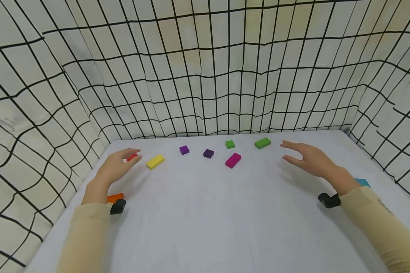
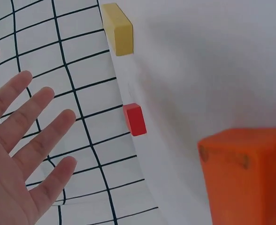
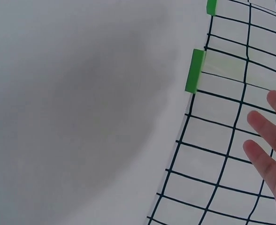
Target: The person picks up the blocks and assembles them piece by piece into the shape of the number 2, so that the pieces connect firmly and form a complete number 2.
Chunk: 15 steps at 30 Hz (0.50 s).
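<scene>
My left hand hovers over the left side of the white table, its fingers spread and nothing held in the left wrist view. Behind it a red block is partly hidden, and a yellow block lies just to its right. An orange block sits by the left wrist, close to that wrist's camera. Over the right side my right hand is held with straight, parted fingers and holds nothing. Nearest to it is a long green block. A blue block shows partly behind the right forearm.
Along the back of the table lie a purple block, a dark purple block, a small green block and a magenta block. White walls with black grid lines enclose the back and both sides.
</scene>
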Motion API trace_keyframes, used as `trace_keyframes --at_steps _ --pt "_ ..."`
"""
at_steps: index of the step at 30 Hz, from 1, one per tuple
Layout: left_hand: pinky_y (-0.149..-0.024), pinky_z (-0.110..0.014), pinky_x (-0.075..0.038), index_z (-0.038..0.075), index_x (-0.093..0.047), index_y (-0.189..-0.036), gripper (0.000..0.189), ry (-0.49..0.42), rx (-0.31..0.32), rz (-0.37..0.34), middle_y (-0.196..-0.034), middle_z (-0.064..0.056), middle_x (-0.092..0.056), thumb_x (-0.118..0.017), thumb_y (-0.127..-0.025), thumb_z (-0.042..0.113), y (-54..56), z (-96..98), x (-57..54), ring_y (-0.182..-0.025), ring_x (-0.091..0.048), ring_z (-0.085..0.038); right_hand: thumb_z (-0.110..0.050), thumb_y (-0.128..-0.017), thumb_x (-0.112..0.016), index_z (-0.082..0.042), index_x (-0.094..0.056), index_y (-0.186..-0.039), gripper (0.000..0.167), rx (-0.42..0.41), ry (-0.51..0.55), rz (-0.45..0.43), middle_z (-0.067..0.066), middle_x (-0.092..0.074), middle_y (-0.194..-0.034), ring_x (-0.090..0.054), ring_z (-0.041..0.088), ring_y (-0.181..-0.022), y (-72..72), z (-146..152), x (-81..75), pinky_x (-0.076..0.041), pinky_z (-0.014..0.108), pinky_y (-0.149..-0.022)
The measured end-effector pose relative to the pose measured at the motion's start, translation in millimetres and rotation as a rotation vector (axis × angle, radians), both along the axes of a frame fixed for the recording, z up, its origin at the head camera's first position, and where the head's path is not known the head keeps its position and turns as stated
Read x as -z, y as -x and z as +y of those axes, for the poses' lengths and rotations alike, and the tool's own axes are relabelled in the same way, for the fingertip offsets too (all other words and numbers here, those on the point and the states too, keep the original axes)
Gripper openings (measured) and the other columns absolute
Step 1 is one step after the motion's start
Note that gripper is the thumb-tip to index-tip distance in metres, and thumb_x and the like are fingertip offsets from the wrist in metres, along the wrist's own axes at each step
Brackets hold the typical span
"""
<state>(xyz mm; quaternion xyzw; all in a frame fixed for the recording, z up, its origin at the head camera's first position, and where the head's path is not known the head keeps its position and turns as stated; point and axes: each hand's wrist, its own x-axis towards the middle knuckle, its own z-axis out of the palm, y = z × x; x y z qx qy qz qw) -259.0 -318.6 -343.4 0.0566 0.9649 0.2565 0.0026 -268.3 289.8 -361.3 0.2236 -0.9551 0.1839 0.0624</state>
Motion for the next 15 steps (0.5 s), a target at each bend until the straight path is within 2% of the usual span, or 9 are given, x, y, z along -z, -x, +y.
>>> trace_keyframes --at_steps 6,15 --pt "-0.105 -0.07 -0.036 0.007 -0.051 -0.15 0.068 -0.053 0.017 -0.021 -0.15 -0.024 -0.048 -0.049 -0.104 0.057 -9.2 -16.1 4.0 -0.135 -0.042 -0.049 -0.029 -0.102 -0.066 -0.006 -0.053 -0.149 0.054 0.001 0.02 -0.01 0.016 -0.053 -0.149 -0.045 0.042 -0.138 -5.1 10 -1.6 -0.036 0.061 -0.11" --pt "-0.1 -0.067 -0.043 0.002 -0.054 -0.146 0.056 -0.063 0.06 -0.079 -0.148 -0.026 -0.049 -0.061 -0.104 0.038 -17.9 -30.6 3.3 -0.129 -0.05 -0.048 -0.03 -0.099 -0.07 -0.007 -0.06 -0.143 0.05 0.001 0.047 -0.02 0.018 -0.057 -0.145 -0.049 0.044 -0.135 -11.3 22 -2.0 -0.038 0.063 -0.108"
